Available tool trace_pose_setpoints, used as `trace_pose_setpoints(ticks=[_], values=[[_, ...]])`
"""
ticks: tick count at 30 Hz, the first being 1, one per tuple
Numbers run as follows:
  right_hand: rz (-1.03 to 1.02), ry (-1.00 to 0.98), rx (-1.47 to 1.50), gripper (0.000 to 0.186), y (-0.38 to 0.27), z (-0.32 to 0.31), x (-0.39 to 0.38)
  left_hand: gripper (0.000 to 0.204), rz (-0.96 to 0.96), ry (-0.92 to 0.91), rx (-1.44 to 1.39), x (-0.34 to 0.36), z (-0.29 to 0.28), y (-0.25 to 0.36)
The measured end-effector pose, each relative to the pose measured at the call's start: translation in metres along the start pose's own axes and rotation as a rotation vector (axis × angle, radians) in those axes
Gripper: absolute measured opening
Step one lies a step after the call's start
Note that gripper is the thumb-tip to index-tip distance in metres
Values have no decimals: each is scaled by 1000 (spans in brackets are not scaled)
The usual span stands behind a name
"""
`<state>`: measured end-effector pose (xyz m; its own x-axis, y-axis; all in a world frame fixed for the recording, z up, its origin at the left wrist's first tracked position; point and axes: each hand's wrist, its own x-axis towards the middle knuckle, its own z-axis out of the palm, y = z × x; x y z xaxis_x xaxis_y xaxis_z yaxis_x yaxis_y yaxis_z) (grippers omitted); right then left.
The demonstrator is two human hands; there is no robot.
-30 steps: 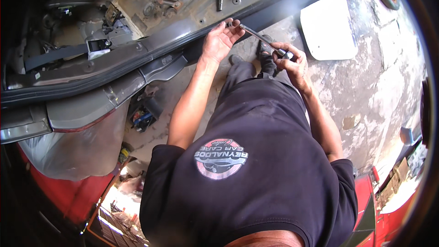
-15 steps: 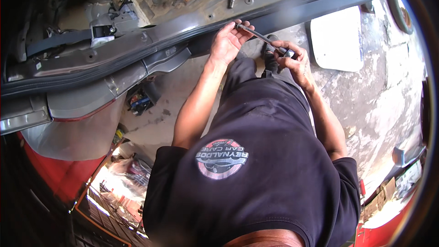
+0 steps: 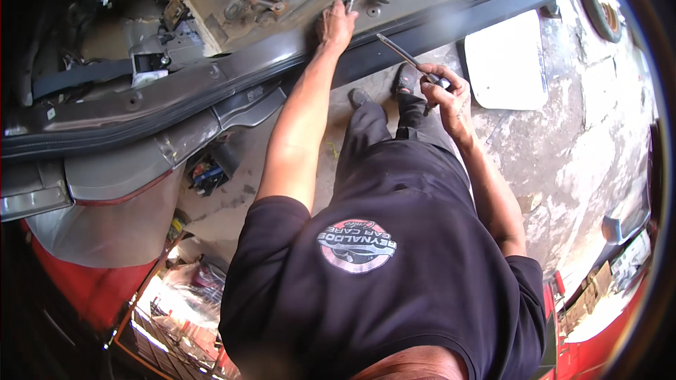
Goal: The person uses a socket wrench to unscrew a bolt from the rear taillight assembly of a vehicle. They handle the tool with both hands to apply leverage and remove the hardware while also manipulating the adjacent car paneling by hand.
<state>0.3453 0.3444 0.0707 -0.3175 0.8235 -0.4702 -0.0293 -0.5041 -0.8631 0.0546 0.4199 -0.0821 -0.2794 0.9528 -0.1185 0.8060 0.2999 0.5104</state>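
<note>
My left hand (image 3: 336, 28) reaches over the sill onto the bare metal floor of a vehicle. Its thumb and fingers close about a small metal socket (image 3: 350, 5), partly hidden by them. My right hand (image 3: 448, 96) grips the near end of a long-shafted hand tool (image 3: 400, 51), which has a slim steel shaft and a dark and silver end. The shaft points up and left toward the sill, its tip free. Most of the held end is covered by my fingers, so its exact kind is unclear.
The dark door sill (image 3: 274, 67) crosses ahead of me. A white panel (image 3: 505, 60) lies on the worn floor to the right, near a wheel (image 3: 602, 10). Rusty brackets (image 3: 267, 3) stick up from the vehicle floor. A red body panel (image 3: 98, 281) is at lower left.
My left hand has let go of the tool's far end and moved up and left, over the sill, to the socket. My right hand still holds the tool, with its tip now bare.
</note>
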Motion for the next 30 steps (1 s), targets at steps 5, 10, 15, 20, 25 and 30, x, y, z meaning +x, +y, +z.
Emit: trace_pose_setpoints(ticks=[5, 10, 15, 20, 25, 30], values=[[-12, 28, 162, 36, 5, -24, 17, 23, 226, -189, -200, -32, -43, 33], [69, -94, 189, 33, -26, -20, 17, 15, 371, -266, -216, -85, -105, 63], [47, -212, 173, 38, -17, -24, 3, 13, 602, -268, -22, -106, -137, 60], [215, -281, 80, 29, -20, -21, -16, 19, 865, -370, 174, -138, -167, 48], [339, -122, 208, 24, 9, 13, -63, 20, 982, -381, 148, -189, -199, 31], [341, -25, 238, 16, 21, 66, -118, 19, 1054, -421, 95, -218, -228, -2]])
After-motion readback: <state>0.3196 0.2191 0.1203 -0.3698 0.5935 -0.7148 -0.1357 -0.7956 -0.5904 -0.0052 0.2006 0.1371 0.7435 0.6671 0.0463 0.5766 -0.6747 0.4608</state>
